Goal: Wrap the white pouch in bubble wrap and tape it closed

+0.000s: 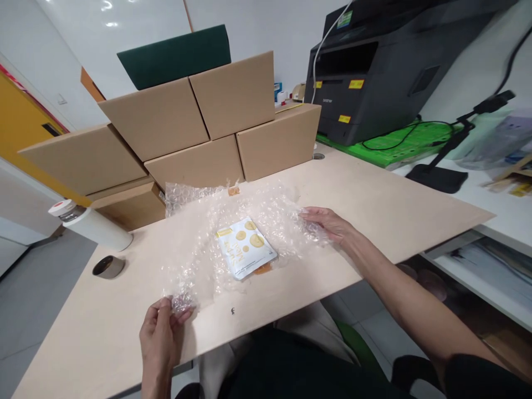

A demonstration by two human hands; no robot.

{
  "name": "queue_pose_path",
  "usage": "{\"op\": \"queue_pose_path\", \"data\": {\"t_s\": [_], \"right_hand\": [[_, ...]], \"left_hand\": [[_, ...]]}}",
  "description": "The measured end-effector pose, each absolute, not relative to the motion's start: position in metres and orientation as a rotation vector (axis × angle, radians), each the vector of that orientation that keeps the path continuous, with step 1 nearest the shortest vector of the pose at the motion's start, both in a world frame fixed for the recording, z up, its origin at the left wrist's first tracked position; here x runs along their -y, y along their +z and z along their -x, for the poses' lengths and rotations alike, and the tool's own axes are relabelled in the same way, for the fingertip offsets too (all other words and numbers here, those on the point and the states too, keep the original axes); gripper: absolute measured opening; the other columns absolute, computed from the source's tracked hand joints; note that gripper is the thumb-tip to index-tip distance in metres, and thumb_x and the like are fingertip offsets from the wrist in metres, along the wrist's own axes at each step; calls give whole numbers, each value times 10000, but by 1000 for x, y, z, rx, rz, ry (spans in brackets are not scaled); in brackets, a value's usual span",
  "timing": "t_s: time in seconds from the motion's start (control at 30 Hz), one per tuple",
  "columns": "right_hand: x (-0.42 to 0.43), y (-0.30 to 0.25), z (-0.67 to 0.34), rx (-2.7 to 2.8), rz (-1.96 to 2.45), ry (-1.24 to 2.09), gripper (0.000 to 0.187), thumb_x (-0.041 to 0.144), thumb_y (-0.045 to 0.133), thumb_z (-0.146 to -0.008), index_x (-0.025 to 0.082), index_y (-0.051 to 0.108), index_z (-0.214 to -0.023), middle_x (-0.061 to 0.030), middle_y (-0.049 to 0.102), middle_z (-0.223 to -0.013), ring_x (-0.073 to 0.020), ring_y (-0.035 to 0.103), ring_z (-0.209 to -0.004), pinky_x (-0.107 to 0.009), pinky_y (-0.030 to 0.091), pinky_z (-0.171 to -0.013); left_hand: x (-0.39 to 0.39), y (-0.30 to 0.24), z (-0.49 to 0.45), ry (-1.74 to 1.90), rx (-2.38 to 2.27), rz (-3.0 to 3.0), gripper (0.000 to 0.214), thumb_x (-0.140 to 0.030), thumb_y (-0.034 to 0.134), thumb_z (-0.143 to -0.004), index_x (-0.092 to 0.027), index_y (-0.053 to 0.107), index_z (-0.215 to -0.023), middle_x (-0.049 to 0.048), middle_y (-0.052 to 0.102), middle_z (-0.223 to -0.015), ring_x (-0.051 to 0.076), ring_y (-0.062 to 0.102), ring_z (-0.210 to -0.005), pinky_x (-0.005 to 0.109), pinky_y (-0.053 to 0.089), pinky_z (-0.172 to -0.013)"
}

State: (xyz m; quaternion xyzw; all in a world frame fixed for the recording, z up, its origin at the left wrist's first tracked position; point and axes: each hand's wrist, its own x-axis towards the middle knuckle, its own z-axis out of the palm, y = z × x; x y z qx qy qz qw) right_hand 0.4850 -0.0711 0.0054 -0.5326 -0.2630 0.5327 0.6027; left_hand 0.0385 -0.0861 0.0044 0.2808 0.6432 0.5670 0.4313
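Note:
A sheet of clear bubble wrap (pixel 199 244) lies spread over the wooden table in front of me. On its middle rests a flat white and yellow sachet (pixel 246 247), printed with round yellow shapes. My left hand (pixel 160 327) pinches the sheet's near left corner. At the sheet's right edge, my right hand (pixel 328 223) grips the wrap, some of its fingers hidden under the film. A bit of brown tape (pixel 262 269) shows beneath the sachet, and another tape piece (pixel 234 191) sits at the far edge.
Stacked cardboard boxes (pixel 195 160) with a dark green box (pixel 178 58) on top stand behind the wrap. To the left are a white bottle (pixel 97 226) and a small cup (pixel 108 267). A dark printer (pixel 374 83) and a black stand (pixel 438 177) are at the right.

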Motion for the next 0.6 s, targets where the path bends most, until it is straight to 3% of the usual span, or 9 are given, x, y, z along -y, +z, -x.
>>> {"op": "queue_pose_path", "data": {"t_s": [0.17, 0.27, 0.37, 0.47, 0.6], "right_hand": [[75, 6, -490, 598, 1261, 1017, 489, 224, 862, -462, 175, 669, -908, 1, 661, -766, -99, 576, -560, -225, 469, -519], [79, -2, -495, 594, 1341, 979, 517, 206, 849, -457, 189, 658, -937, 11, 638, -742, -106, 577, -558, -226, 467, -505], [82, -11, -498, 525, 1347, 1005, 506, 233, 825, -510, 215, 641, -981, -19, 671, -802, -142, 628, -616, -252, 515, -534], [82, -16, -499, 496, 1348, 984, 449, 284, 797, -575, 237, 631, -991, -38, 692, -868, -172, 663, -682, -273, 550, -551], [83, -19, -500, 489, 1409, 991, 454, 242, 818, -555, 252, 649, -977, -34, 685, -860, -158, 634, -615, -256, 535, -484]], "left_hand": [[94, 6, -24, 1117, -1953, -1122, 279, -452, 669, -751, -207, 641, -881, 4, 641, -648, 212, 644, -614, 373, 546, -647], [97, 12, -29, 1101, -2236, -1536, 311, -419, 650, -751, -204, 690, -973, 77, 645, -893, 217, 585, -694, 409, 495, -714], [95, 19, -53, 1250, -2120, -1816, 339, -423, 612, -793, -203, 701, -1036, 114, 597, -1073, 233, 582, -825, 377, 467, -740], [87, 25, -89, 1008, -1657, -1918, 287, -450, 554, -855, -224, 728, -885, 82, 672, -906, 237, 616, -828, 338, 457, -736], [70, 27, -137, 612, -1518, -2030, 365, -458, 513, -889, -215, 682, -675, 70, 668, -723, 226, 594, -704, 327, 384, -672]]}}
